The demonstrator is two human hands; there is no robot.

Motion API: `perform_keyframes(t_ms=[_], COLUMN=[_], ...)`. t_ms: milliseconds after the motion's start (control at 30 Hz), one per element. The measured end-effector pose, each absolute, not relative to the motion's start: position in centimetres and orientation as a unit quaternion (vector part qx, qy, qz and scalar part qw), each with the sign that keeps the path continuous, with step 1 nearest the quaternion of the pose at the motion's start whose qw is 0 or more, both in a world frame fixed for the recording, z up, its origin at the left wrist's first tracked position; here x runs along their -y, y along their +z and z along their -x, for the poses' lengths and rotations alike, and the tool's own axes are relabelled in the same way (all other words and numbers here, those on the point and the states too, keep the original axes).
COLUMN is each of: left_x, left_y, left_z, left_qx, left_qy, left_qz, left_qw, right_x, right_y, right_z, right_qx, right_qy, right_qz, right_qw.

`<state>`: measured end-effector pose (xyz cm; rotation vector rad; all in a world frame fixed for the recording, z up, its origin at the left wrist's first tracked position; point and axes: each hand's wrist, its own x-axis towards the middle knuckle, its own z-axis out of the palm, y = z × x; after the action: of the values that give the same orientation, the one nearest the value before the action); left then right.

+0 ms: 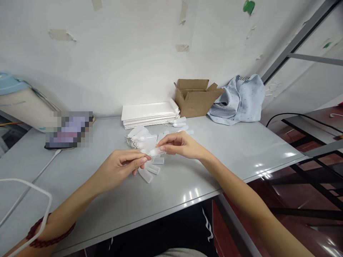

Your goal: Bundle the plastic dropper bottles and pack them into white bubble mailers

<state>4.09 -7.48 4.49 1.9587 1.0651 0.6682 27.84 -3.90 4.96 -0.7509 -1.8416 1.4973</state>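
Right hand [180, 144] and left hand [120, 169] are held close together near the centre of the frame, with a small translucent tube [155, 152] set between their fingertips. By the thumb and forefinger of the right hand the tube is gripped along its body, while the left thumb and fingers are closed together at its narrow end; whether the tip itself or a thin cord is pinched there cannot be told. Just behind and below the hands, a loose pile of similar tubes [146, 138] with white cords is spread over the grey table [182, 189], three of them fanned out toward the lower centre. A few more are seen beside the white stack [150, 113], which is laid flat against the wall [107, 64] in the middle of the frame. To its right an open cardboard box [199, 103] is placed, and next to that a light blue cloth [241, 103] is heaped. At the left of the frame, a phone [71, 130], its screen pixelated, is propped against a container [25, 103] with a blue lid and is joined to a white cable [40, 172]. A dark red bracelet [57, 240] is worn on the left wrist.
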Motion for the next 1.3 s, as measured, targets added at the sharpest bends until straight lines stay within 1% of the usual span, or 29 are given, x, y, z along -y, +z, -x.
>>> perform_keyframes(t_ms=[200,333,467,633,900,1300], left_x=[7.5,7.5,7.6,7.6,8.0,8.2], left_y=[4.6,4.5,4.3,4.6,5.0,4.8], left_z=[-4.4,-4.5,-4.4,-4.9,-4.9,-5.0], left_qx=[-0.396,-0.4,-0.41,-0.443,-0.497,-0.479], left_qy=[0.22,0.214,0.216,0.249,0.349,0.368], left_qz=[-0.801,-0.799,-0.805,-0.793,-0.726,-0.729], left_qw=[0.391,0.395,0.371,0.338,0.323,0.322], right_x=[4.1,4.2,4.5,4.5,4.2,4.5], right_y=[4.8,4.6,4.4,4.5,4.7,4.1], right_z=[-27.7,-27.5,-27.3,-27.2,-27.7,-27.1], right_qx=[0.72,0.727,0.736,0.735,0.705,0.714], right_qy=[0.554,0.544,0.53,0.519,0.53,0.529], right_qz=[0.29,0.29,0.292,0.303,0.314,0.307], right_qw=[0.301,0.302,0.303,0.314,0.352,0.34])
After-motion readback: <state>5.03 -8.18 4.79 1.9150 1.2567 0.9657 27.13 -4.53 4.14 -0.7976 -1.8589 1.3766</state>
